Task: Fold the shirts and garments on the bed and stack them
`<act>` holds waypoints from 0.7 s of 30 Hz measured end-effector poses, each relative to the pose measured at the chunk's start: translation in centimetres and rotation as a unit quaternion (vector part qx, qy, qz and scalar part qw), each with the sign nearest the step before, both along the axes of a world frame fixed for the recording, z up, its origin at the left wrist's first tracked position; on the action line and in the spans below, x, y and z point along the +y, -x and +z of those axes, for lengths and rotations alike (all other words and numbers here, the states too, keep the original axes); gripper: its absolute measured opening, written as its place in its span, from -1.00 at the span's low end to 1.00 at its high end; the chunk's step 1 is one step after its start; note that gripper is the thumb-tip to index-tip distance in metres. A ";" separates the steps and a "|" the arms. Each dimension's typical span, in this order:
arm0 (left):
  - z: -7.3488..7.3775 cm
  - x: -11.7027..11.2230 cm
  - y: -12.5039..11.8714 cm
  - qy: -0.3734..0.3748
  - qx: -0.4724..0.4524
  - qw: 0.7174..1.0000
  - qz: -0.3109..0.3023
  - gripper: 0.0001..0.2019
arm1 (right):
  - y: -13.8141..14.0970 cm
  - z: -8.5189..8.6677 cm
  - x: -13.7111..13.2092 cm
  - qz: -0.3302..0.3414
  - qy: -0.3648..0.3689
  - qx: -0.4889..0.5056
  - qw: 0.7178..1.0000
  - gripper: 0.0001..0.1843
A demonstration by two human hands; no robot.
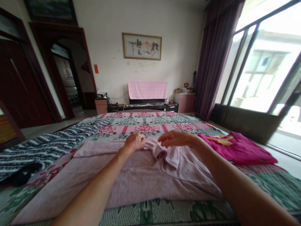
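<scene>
A pale pink knit top (141,179) lies spread on the bed before me, its far edge folded over and a sleeve (172,157) bunched in loose folds right of centre. My left hand (135,141) is closed at the far edge, with the cloth pinched in its fingers. Just above the bunched sleeve is my right hand (174,138), its fingers loosely curved and apart, holding nothing. Whether its fingertips touch the cloth I cannot tell.
A folded magenta garment (242,149) lies at right. A black-and-white patterned garment (54,144) and a dark item (24,174) lie at left. The bed has a flowered cover (143,121). Beyond it, a pink cloth (147,89) hangs over a screen on a low cabinet.
</scene>
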State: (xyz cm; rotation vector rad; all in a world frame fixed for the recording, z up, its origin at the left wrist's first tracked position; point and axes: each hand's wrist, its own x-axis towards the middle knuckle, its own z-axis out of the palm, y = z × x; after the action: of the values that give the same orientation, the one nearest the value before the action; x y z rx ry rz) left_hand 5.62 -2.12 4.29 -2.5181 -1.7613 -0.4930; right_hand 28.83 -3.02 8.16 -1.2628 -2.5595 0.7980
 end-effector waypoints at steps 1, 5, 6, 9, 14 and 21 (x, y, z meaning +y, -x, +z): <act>-0.2 0.0 -0.2 -0.022 -0.005 1.000 0.008 -0.72 | -0.3 -0.1 0.3 -0.025 -0.023 0.008 0.999 -0.65; -1.5 0.2 -1.0 -0.068 -0.028 0.997 -0.005 -0.70 | -1.0 -1.3 1.2 -0.081 -0.097 -0.010 0.992 -0.71; -1.9 0.2 -1.0 -0.062 -0.025 0.997 -0.026 -0.69 | -1.1 -1.7 1.3 -0.085 -0.098 -0.018 0.991 -0.68; -3.0 0.4 -0.7 0.024 0.001 0.997 -0.075 -0.58 | -1.4 -2.7 1.4 -0.073 -0.091 -0.069 0.991 -0.53; -3.8 0.7 0.2 0.165 0.012 0.985 -0.048 -0.30 | -2.3 -3.6 1.9 -0.057 -0.090 -0.100 0.989 -0.37; -3.9 0.7 0.4 0.170 0.017 0.984 -0.052 -0.24 | -2.7 -3.4 1.3 -0.064 -0.090 -0.084 0.990 -0.39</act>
State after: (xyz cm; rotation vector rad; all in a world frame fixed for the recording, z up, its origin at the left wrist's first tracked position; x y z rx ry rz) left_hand 5.24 -1.37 0.41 -2.8337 -1.8458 -0.1593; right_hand 31.56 -1.69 4.75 -1.4724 -2.5752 0.4426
